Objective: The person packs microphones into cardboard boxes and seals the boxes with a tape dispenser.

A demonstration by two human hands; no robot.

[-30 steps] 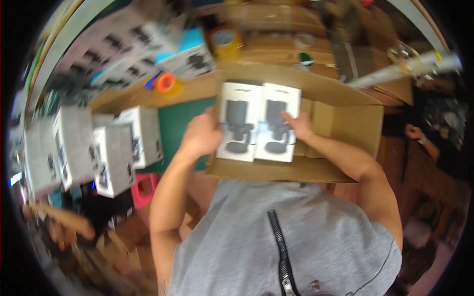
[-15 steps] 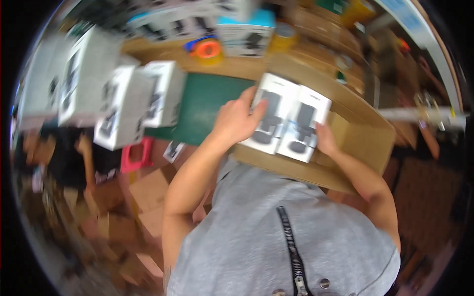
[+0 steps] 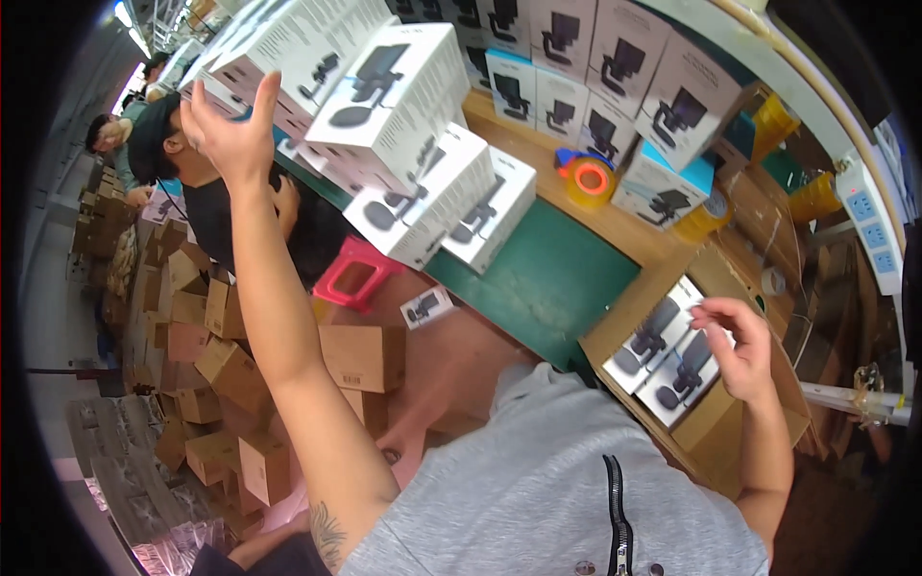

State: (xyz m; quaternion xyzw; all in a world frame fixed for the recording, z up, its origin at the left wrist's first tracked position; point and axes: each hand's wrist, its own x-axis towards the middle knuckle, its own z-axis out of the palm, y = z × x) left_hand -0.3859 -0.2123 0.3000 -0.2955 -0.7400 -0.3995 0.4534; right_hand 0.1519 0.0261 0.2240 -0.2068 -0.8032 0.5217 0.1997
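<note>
My left hand (image 3: 230, 130) is raised at the far left, thumb and fingers spread, with nothing in it. Close by it stands a stack of white boxes (image 3: 389, 106), each printed with a black device on a round-based stand. At the right, an open brown carton (image 3: 706, 451) holds two similar white boxes, a left one (image 3: 645, 344) and a right one (image 3: 677, 384), side by side. My right hand (image 3: 738, 348) hovers over the right box, its fingers bent and apart from the thumb. It partly hides that box and appears to grip nothing.
A green mat (image 3: 547, 298) covers the bench between stack and carton. Tape rolls (image 3: 588, 180) and more boxes (image 3: 615, 58) line the back. Below lie a pink stool (image 3: 355, 274) and several cartons (image 3: 360, 357). A person in a black cap (image 3: 158, 139) is beyond my left hand.
My left hand has let go of the boxes in the carton and swung up to the far left. My right hand has lifted off the box side. The view has turned left.
</note>
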